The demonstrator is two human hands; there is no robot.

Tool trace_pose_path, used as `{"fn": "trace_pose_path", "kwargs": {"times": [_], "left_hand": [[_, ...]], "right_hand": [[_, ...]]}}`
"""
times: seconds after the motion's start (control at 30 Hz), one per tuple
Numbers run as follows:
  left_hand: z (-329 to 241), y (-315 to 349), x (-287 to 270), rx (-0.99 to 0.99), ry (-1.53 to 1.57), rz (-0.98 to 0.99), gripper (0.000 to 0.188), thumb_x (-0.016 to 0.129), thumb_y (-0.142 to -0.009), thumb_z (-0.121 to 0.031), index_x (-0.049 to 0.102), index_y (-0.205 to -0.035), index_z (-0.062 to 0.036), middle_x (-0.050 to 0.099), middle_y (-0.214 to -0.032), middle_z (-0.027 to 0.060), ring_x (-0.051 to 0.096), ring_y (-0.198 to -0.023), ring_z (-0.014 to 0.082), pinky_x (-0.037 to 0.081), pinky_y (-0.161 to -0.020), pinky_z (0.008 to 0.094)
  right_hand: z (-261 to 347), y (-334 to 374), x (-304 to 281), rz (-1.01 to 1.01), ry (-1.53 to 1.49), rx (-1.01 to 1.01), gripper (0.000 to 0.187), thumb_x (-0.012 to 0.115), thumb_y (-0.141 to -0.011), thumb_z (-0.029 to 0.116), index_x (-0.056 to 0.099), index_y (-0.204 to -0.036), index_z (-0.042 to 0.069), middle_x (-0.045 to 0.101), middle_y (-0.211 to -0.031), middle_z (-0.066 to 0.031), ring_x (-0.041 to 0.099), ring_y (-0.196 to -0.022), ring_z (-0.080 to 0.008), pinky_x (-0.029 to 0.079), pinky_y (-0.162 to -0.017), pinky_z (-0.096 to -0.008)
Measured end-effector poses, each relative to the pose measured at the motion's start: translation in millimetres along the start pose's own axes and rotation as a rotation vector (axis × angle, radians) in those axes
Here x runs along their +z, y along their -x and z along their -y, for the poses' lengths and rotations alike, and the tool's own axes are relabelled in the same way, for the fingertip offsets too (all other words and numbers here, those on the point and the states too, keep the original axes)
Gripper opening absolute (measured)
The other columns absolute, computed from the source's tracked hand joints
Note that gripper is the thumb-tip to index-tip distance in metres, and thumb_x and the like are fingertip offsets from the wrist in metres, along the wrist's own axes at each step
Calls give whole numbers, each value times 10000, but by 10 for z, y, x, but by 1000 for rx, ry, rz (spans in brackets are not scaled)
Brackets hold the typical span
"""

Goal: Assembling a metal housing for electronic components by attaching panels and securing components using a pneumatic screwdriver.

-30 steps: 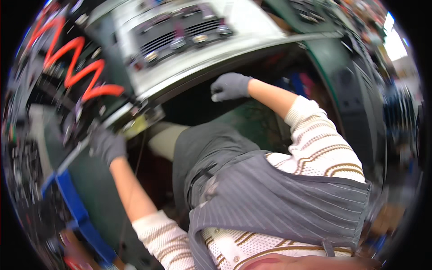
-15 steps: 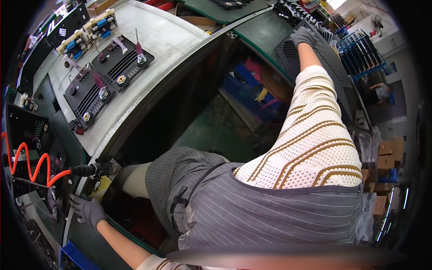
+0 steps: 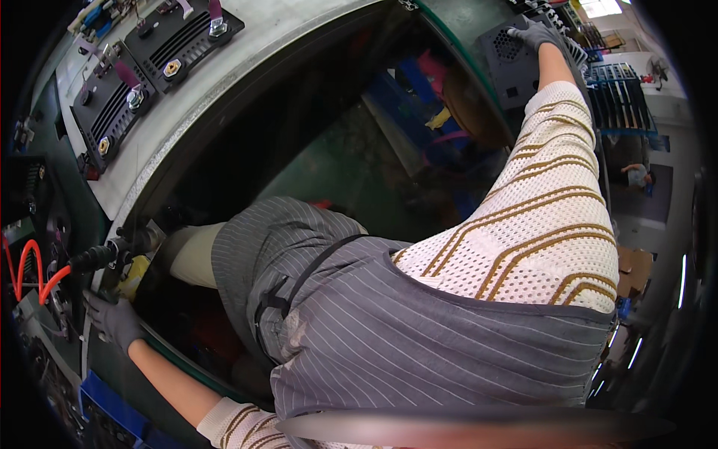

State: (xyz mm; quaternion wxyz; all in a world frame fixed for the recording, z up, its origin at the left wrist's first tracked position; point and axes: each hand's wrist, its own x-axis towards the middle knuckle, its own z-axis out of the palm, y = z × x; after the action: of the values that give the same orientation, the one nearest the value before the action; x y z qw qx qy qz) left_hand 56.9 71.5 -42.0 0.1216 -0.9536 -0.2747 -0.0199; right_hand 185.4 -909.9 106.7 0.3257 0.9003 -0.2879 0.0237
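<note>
My right hand (image 3: 537, 34), in a grey glove, reaches to the far right. It grips a black panel (image 3: 523, 71) with a honeycomb of holes near its far edge; its fingertips lie over the panel's face and the thumb is hard to make out. My left hand (image 3: 116, 323), also gloved in grey, rests with fingers spread at the bench edge on the left. Close to it is a black air tool (image 3: 112, 252) on a coiled orange hose (image 3: 34, 269). Two black slotted plates (image 3: 112, 112) with bolts and purple strips lie on the pale bench at the upper left.
The pale bench (image 3: 247, 45) has a hard curved edge on my left. Under the benches are blue bins (image 3: 407, 90). A blue rack (image 3: 621, 97) with upright dark panels stands at the right, with a cardboard box (image 3: 634, 269) lower down. Another person (image 3: 637, 174) is far off.
My view has shifted, so the left bench sits further up and left. My right hand has moved onto the perforated panel, which shows larger. My left hand keeps its place at the bench edge.
</note>
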Motion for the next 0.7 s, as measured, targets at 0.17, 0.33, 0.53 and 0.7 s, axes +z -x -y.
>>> {"fn": "trace_pose_path", "kwargs": {"times": [0.17, 0.33, 0.53, 0.7], "left_hand": [[34, -20, 64, 2, 3, -12, 757, 577, -806, -368, 224, -1466, -253, 276, -1504, 84, 274, -1377, 310, 262, -1061, 574], [-37, 15, 2, -86, 0, 32, 757, 574, -806, -347, 220, -1469, -257, 280, -1504, 74, 269, -1380, 309, 261, -1060, 568], [-84, 96, -80, 141, 55, -161, 760, 642, -750, -287, 337, -1418, -91, 425, -1389, 192, 386, -1288, 355, 317, -1060, 464], [-57, 129, -76, 189, 213, -362, 669, 667, -697, -227, 475, -1303, -19, 525, -1266, 232, 502, -1162, 385, 389, -1000, 442]], "right_hand": [[379, 60, -808, 251, -341, -70, 752, 750, -637, 474, 587, -1197, 0, 586, -1213, -210, 571, -1119, -301, 454, -932, -353], [673, 180, -1075, 358, -524, -372, 1002, 613, -674, 638, 290, -1451, 93, 267, -1492, -187, 296, -1371, -285, 272, -1107, -361], [451, -693, 45, 405, -622, -234, 702, 678, -790, 470, 494, -1342, 78, 588, -1250, -98, 507, -1197, -217, 379, -1003, -343], [505, -1110, 480, 275, -843, -567, 801, 646, -809, 402, 313, -1440, 37, 352, -1474, -125, 318, -1361, -266, 241, -1121, -341]]}}
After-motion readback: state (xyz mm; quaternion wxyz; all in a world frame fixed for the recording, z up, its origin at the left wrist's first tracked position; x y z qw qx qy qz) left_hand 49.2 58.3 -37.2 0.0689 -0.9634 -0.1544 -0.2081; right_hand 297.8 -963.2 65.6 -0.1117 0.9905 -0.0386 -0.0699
